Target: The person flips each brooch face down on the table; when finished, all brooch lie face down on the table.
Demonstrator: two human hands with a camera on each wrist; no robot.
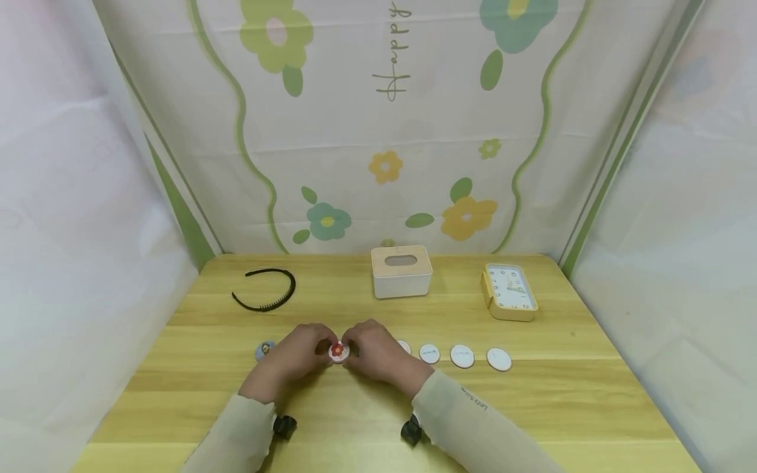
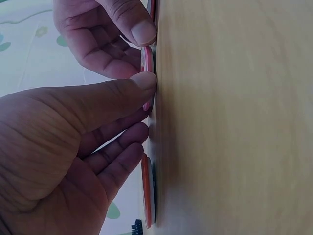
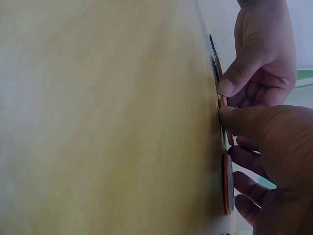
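Both hands meet over the middle of the table at a small round disc (image 1: 339, 352) with a red flower on a white face. My left hand (image 1: 304, 351) pinches its left edge between thumb and fingers. At the opposite edge, my right hand (image 1: 378, 350) pinches it too. The left wrist view shows the disc's pink rim (image 2: 148, 56) edge-on, low over the tabletop. A blue picture disc (image 1: 263, 351) lies left of the left hand, partly hidden by it. Just beyond the right hand's fingers is a white disc (image 1: 405, 346), mostly covered by that hand.
More white discs (image 1: 462, 356) continue the row to the right. Behind lie a black toothed headband (image 1: 290, 289) at left, a white tissue box (image 1: 402, 284) with a wooden top in the middle, and a yellow clock (image 1: 511, 289) at right. Printed cloth walls (image 1: 355, 131) enclose the wooden table (image 1: 532, 414).
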